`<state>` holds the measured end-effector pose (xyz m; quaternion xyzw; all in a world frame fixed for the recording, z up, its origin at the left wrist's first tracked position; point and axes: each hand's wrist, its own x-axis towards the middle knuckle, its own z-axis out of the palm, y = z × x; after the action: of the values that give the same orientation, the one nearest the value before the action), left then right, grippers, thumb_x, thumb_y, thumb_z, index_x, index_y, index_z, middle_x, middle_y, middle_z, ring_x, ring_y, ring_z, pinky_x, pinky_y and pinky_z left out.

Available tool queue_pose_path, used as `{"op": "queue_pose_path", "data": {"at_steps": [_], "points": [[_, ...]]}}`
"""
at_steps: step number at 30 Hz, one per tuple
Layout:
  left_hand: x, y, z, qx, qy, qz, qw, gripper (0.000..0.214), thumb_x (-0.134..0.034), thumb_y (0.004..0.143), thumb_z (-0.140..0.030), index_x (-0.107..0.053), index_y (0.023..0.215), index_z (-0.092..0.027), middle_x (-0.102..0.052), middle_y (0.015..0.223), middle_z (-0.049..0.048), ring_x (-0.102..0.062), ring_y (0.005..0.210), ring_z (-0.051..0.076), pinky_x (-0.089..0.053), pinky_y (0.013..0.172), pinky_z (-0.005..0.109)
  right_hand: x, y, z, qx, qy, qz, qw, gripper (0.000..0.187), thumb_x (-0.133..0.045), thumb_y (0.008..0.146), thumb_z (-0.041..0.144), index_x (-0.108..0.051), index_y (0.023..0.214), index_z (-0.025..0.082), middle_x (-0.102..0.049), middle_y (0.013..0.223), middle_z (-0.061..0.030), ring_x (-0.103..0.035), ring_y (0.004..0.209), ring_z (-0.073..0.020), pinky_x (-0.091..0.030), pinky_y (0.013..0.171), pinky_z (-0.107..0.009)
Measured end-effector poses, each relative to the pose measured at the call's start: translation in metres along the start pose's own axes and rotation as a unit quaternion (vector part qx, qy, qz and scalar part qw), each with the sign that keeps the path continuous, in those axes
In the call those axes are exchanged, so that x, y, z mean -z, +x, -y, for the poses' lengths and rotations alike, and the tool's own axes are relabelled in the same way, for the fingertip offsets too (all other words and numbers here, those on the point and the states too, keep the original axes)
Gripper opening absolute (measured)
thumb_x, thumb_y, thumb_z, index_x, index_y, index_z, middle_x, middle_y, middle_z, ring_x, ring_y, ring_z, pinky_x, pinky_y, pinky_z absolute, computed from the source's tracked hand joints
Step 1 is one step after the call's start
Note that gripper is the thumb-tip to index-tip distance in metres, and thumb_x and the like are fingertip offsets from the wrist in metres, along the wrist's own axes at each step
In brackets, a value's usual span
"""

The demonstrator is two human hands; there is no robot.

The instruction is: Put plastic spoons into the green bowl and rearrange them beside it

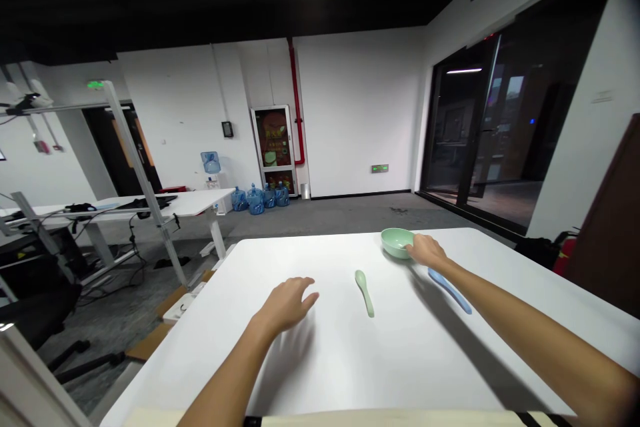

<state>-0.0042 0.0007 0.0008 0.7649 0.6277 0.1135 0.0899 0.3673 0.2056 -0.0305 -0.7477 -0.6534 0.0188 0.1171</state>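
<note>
A pale green bowl [396, 241] stands near the far edge of the white table [310, 360]. My right hand [426, 251] reaches out to it, with its fingers closed on the bowl's near rim. A green spoon [365, 291] lies in the middle of the table. A blue spoon [449, 290] lies to its right, partly hidden under my right forearm. My left hand [289, 303] hovers low over the table left of the green spoon, palm down and fingers loosely spread, holding nothing.
Beyond the table lies grey carpet, with a desk [165, 203] carrying cables and a slanted metal frame [143, 180] at left. Several water bottles [260, 199] stand by the far wall. Glass doors [475, 140] are at right, and a brown panel [613, 227] is at far right.
</note>
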Motion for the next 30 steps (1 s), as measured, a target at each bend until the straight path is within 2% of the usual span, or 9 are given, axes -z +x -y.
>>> {"op": "queue_pose_path", "data": {"at_steps": [7, 12, 19, 22, 30], "points": [[-0.001, -0.003, 0.0, -0.015, 0.01, 0.0, 1.0, 0.054, -0.037, 0.092, -0.054, -0.055, 0.133, -0.023, -0.06, 0.136, 0.0078, -0.052, 0.127, 0.029, -0.041, 0.102, 0.043, 0.036, -0.053, -0.004, 0.045, 0.009, -0.05, 0.998, 0.04, -0.041, 0.09, 0.042, -0.068, 0.091, 0.013, -0.067, 0.095, -0.0171, -0.063, 0.082, -0.0244, -0.036, 0.062, -0.028], [-0.002, -0.005, 0.001, -0.023, 0.016, -0.011, 1.0, 0.054, -0.037, 0.092, -0.054, -0.056, 0.133, -0.023, -0.061, 0.135, 0.0081, -0.053, 0.125, 0.029, -0.042, 0.101, 0.041, 0.047, -0.089, -0.005, 0.068, 0.011, -0.054, 0.996, 0.041, -0.039, 0.092, 0.043, -0.067, 0.079, 0.015, -0.067, 0.084, -0.0137, -0.061, 0.074, -0.0215, -0.032, 0.059, -0.027], [-0.002, -0.008, 0.0, -0.022, 0.02, -0.015, 0.999, 0.054, -0.037, 0.092, -0.055, -0.056, 0.132, -0.024, -0.061, 0.135, 0.0079, -0.054, 0.125, 0.029, -0.041, 0.101, 0.04, 0.034, -0.115, 0.0, 0.096, -0.003, -0.035, 0.995, 0.037, -0.042, 0.09, 0.041, -0.066, 0.077, 0.016, -0.067, 0.083, -0.0118, -0.06, 0.073, -0.0201, -0.03, 0.058, -0.026], [-0.002, -0.008, 0.0, -0.023, 0.019, -0.015, 0.999, 0.055, -0.037, 0.092, -0.057, -0.056, 0.132, -0.024, -0.061, 0.135, 0.0082, -0.054, 0.125, 0.029, -0.042, 0.101, 0.041, 0.024, -0.118, 0.001, 0.098, 0.0, -0.023, 0.995, 0.035, -0.042, 0.091, 0.039, -0.065, 0.078, 0.017, -0.067, 0.086, -0.0114, -0.061, 0.074, -0.0205, -0.03, 0.058, -0.026], [-0.001, -0.009, 0.0, -0.019, 0.015, -0.011, 1.0, 0.058, -0.036, 0.091, -0.059, -0.056, 0.132, -0.024, -0.061, 0.135, 0.0084, -0.053, 0.125, 0.03, -0.042, 0.1, 0.041, 0.003, -0.119, 0.0, 0.103, -0.008, -0.015, 0.995, 0.044, -0.033, 0.095, 0.042, -0.063, 0.074, 0.018, -0.066, 0.079, -0.0121, -0.062, 0.071, -0.023, -0.032, 0.058, -0.029]]}}
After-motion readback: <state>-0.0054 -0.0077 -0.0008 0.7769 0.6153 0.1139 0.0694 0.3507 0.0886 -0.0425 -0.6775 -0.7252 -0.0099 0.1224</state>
